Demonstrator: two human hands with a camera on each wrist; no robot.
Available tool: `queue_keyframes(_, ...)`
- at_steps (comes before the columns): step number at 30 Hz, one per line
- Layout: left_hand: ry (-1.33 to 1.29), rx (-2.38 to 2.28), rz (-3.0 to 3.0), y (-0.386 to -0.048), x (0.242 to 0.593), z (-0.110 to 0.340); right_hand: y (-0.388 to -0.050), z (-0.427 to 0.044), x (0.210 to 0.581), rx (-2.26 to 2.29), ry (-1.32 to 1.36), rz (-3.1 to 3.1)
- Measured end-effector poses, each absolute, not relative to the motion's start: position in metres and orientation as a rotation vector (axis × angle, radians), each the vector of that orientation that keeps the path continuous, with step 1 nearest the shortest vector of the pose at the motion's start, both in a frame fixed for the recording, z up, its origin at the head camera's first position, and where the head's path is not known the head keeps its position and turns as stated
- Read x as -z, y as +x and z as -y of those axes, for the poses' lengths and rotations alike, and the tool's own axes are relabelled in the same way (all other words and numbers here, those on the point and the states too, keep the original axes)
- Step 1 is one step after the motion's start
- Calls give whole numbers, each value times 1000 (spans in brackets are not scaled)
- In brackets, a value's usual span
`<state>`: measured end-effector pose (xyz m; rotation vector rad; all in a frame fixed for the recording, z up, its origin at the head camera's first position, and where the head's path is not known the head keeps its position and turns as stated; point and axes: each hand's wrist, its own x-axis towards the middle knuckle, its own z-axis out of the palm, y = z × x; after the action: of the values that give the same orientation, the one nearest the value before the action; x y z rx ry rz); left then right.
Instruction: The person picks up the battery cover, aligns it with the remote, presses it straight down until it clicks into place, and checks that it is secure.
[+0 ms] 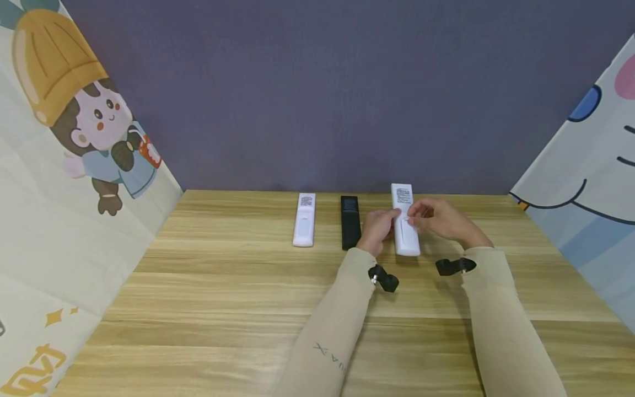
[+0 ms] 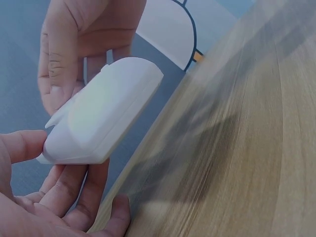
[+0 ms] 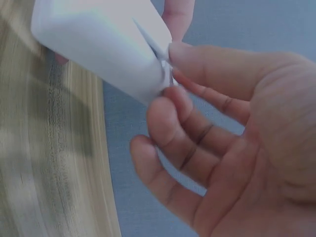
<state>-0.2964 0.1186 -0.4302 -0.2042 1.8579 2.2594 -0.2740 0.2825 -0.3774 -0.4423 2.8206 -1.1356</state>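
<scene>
Back side up, a white remote control (image 1: pixel 409 246) is held above the table at the right of the head view. My left hand (image 1: pixel 377 227) grips it from its left side, thumb on the edge and fingers underneath, as the left wrist view shows. At its battery cover (image 2: pixel 63 114), my right hand (image 1: pixel 443 219) pinches the end between thumb and fingers. That end stands slightly raised, with a narrow gap beside it in the right wrist view. Whether batteries lie inside is hidden. A black remote control (image 1: pixel 350 227) lies just left of my left hand.
Another white remote control (image 1: pixel 304 223) lies back side up farther left on the wooden table (image 1: pixel 238 309). A dark grey panel (image 1: pixel 307 99) rises behind the table. Printed cloths with cartoon figures hang at the left (image 1: pixel 44 220) and right (image 1: pixel 570 171).
</scene>
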Motion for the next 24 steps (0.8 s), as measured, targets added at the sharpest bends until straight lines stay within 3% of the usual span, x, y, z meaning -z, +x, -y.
queue_keyframes(24, -202, -2247, -1849, -297, 430, -118, -277, -286, 386, 1311, -301, -2577)
